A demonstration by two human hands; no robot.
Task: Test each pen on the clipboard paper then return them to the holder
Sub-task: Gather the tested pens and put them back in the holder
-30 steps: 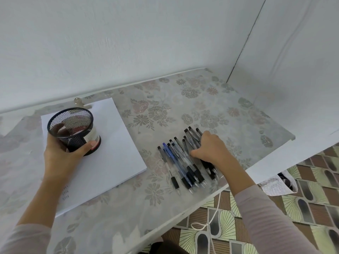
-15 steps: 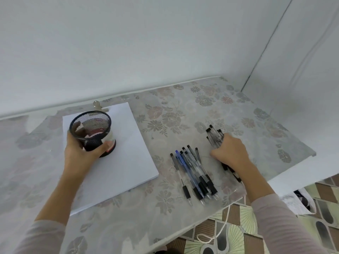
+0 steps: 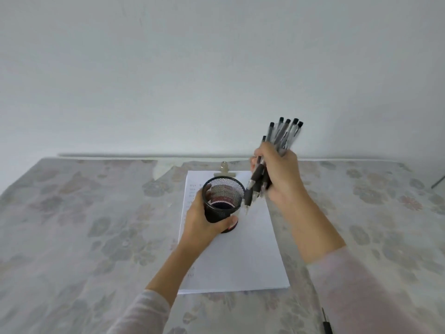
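Lifted clear of the table in the last half second, a bundle of pens (image 3: 280, 142) now hangs in the air just right of the holder (image 3: 222, 201), tips slanting down toward its rim but not yet inside. The person's right hand (image 3: 283, 175) is wrapped tightly round the bundle at the rubber grips, fingers curled. The left hand (image 3: 201, 224) has stayed on the black mesh holder, thumb in front and fingers round the back, steadying it upright on the paper (image 3: 240, 261). The holder looks empty, its reddish floor showing through the mesh. On this evidence the testing is largely done and the return is only beginning: no pen is in the holder, this handful seems about to go in, and at least one more pen (image 3: 327, 327) lies on the table (image 3: 72, 225) at the lower right edge of the view, well apart from the paper. Short scribbles run down the sheet's left margin, too small to read. A metal clip (image 3: 224, 170) pins the sheet at the top. No brand or label can be made out on the pens or the holder. A plain white wall (image 3: 216, 68) rises behind the flower-patterned table.
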